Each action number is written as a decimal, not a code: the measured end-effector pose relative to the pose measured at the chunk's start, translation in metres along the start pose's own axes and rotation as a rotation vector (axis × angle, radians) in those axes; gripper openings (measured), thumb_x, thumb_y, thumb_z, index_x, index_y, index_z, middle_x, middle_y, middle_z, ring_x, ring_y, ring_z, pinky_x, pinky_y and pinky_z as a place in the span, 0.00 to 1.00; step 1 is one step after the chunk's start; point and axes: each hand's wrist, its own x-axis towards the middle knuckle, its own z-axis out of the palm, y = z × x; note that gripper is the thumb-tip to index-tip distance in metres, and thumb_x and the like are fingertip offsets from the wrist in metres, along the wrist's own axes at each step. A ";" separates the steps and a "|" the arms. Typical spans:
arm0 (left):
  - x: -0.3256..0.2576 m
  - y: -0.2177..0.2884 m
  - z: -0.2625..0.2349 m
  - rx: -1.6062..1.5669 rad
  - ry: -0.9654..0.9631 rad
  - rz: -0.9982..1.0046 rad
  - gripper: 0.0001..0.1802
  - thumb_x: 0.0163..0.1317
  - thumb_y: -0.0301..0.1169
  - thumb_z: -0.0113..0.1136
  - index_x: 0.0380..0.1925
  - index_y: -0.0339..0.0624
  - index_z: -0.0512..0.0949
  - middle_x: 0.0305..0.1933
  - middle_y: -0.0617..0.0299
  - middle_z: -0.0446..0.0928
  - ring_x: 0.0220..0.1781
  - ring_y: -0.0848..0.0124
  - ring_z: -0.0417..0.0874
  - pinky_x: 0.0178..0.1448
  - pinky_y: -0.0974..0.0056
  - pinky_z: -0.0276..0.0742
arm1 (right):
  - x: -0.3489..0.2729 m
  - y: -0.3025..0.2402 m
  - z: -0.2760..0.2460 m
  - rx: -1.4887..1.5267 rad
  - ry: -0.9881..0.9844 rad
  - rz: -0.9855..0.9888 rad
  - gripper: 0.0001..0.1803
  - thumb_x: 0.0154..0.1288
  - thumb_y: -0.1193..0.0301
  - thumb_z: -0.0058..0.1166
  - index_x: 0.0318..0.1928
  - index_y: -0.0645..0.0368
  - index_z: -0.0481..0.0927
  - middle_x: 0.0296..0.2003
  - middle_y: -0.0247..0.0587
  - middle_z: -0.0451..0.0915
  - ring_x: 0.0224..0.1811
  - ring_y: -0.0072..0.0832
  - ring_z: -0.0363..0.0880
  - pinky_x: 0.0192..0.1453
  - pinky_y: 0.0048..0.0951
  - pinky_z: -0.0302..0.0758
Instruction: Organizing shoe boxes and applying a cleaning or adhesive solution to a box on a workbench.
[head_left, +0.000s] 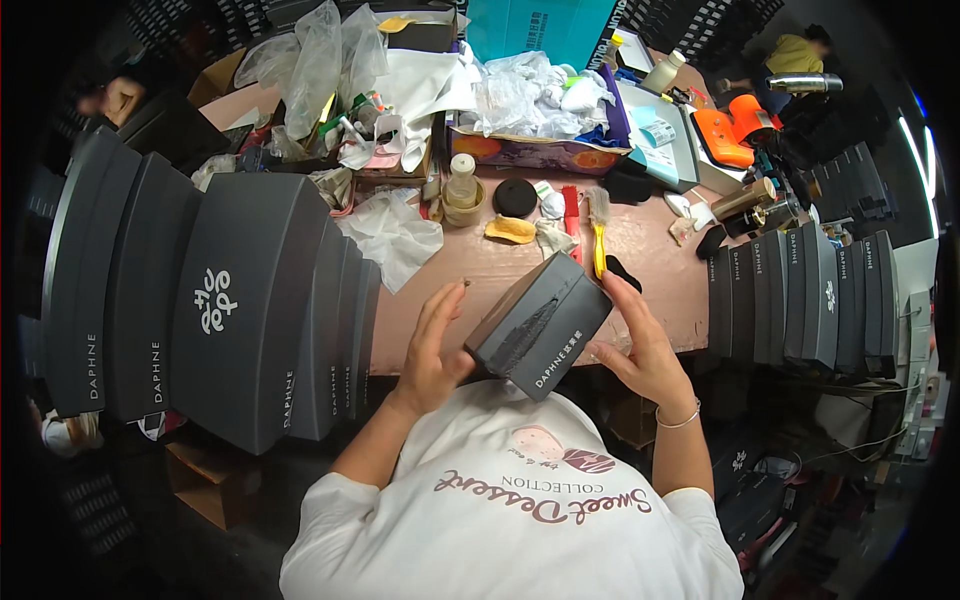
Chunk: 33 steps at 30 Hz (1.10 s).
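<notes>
- While both hands meet at the near edge of the pink table, the head view shows a dark grey box held tilted between them, just above the person's chest
- left hand: palm pressed against the box's left end, fingers stretched upward and loose, not curled round it
- right hand: fingers spread along the box's right side and cupping it from below; a thin bracelet sits on that wrist
- Between the 2 hands the box is gripped, with a scuffed, lighter streak running along its upper face
- To the person's left stands a row of large dark grey boxes, set on edge and touching one another
- To the right a second row of dark grey boxes stands at the table's edge
- Farther back on the table, well apart from the hands: a yellow-handled brush, a red tool beside it, a round black lid, a small white bottle in a cup, crumpled white wrapping paper and an open carton stuffed with plastic bags
- An orange device lies at the far right corner
</notes>
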 end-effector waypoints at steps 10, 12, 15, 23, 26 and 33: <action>-0.047 -0.039 0.067 0.135 0.088 -0.101 0.83 0.25 0.39 0.86 0.72 0.37 0.29 0.75 0.34 0.35 0.78 0.44 0.44 0.77 0.48 0.48 | 0.027 0.047 0.017 0.197 -0.068 -0.023 0.49 0.54 0.62 0.71 0.71 0.64 0.57 0.66 0.57 0.65 0.69 0.41 0.65 0.71 0.35 0.62; -0.046 -0.042 0.078 0.078 0.147 -0.066 0.84 0.24 0.36 0.86 0.71 0.37 0.27 0.75 0.35 0.36 0.78 0.44 0.45 0.77 0.48 0.48 | 0.036 0.048 0.019 0.237 -0.076 0.010 0.49 0.55 0.60 0.70 0.71 0.63 0.56 0.63 0.59 0.67 0.67 0.43 0.67 0.69 0.36 0.64; -0.036 -0.030 0.095 0.168 0.171 -0.060 0.81 0.31 0.31 0.82 0.70 0.35 0.22 0.75 0.35 0.38 0.77 0.44 0.46 0.77 0.48 0.48 | 0.043 0.061 0.012 0.339 -0.038 -0.015 0.50 0.55 0.57 0.69 0.71 0.63 0.56 0.61 0.60 0.69 0.65 0.46 0.69 0.67 0.38 0.65; 0.043 -0.005 0.157 0.445 0.315 0.050 0.71 0.37 0.34 0.72 0.73 0.32 0.30 0.75 0.34 0.38 0.78 0.43 0.44 0.78 0.46 0.44 | 0.047 0.140 -0.036 0.712 0.006 0.063 0.42 0.65 0.63 0.63 0.72 0.61 0.54 0.65 0.50 0.65 0.68 0.35 0.64 0.71 0.33 0.60; 0.110 0.041 0.180 0.366 0.294 0.157 0.69 0.38 0.31 0.69 0.74 0.37 0.29 0.71 0.36 0.51 0.71 0.45 0.59 0.74 0.48 0.55 | 0.055 0.169 -0.101 1.110 0.061 0.049 0.38 0.70 0.66 0.56 0.73 0.57 0.52 0.63 0.47 0.69 0.66 0.31 0.67 0.68 0.34 0.65; 0.307 0.095 0.280 0.230 0.057 0.523 0.71 0.35 0.24 0.70 0.75 0.44 0.29 0.70 0.45 0.54 0.68 0.55 0.63 0.73 0.54 0.56 | 0.117 0.325 -0.245 1.081 0.750 0.226 0.24 0.73 0.65 0.50 0.64 0.61 0.64 0.53 0.44 0.75 0.44 0.24 0.77 0.45 0.26 0.77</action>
